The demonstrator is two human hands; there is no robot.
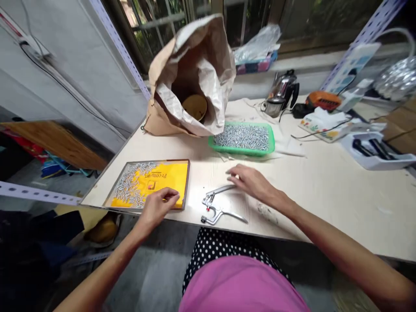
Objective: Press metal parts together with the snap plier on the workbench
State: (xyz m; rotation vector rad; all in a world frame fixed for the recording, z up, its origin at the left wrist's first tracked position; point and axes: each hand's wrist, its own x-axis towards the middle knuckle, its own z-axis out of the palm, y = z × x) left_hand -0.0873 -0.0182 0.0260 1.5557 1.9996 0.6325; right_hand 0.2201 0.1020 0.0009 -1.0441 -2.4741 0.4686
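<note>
My left hand (159, 204) is over the right half of a shallow tray (187, 175) with a yellow printed bottom. Its fingers are curled in with the thumb close to them; whatever may be between the tips is too small to make out. Small silvery metal pieces (128, 188) lie scattered over the tray's left side. Metal snap pliers (212, 211) rest on the table, jaws to the left and handles spread. My right hand (251, 182) hovers by the end of their upper handle, fingers loosely bent and apart, with nothing visible in them.
Behind the pliers stands a green container (271, 147) full of similar metal pieces. A large open paper bag (152, 106) leans beside it. Farther right on the table (341, 199) are a glass pot (281, 93), a tissue pack (320, 125) and a white bin (364, 160).
</note>
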